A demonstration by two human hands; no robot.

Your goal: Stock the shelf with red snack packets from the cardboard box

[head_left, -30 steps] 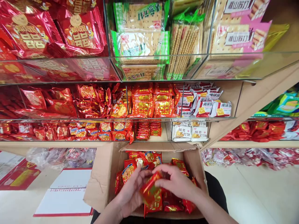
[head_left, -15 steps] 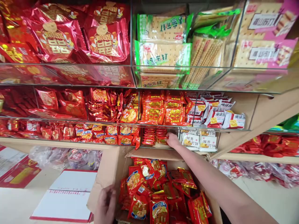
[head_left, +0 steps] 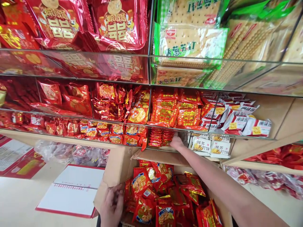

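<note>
My right hand (head_left: 177, 142) reaches into a compartment of the lowest shelf. It is beside stacked small red snack packets (head_left: 157, 137), and the shelf front and the stack hide most of its fingers. My left hand (head_left: 113, 201) is at the left rim of an open cardboard box (head_left: 115, 168), its fingers curled inward. Whether anything is inside those fingers is hidden. Loose red snack packets (head_left: 145, 208) with gold and blue print fill the box, below my right forearm.
White cracker packets (head_left: 201, 144) stand right of my right hand. Above are clear-fronted shelves with red packets (head_left: 188, 113) and green-edged crackers (head_left: 189, 47). A white-and-red folded carton (head_left: 68, 190) lies left of the box. Plastic-bagged goods (head_left: 80, 153) sit behind it.
The view has moved closer to the shelves, so the upper packs appear larger. My right hand stays in the same compartment, a little deeper among the packets. My left hand remains at the box rim.
</note>
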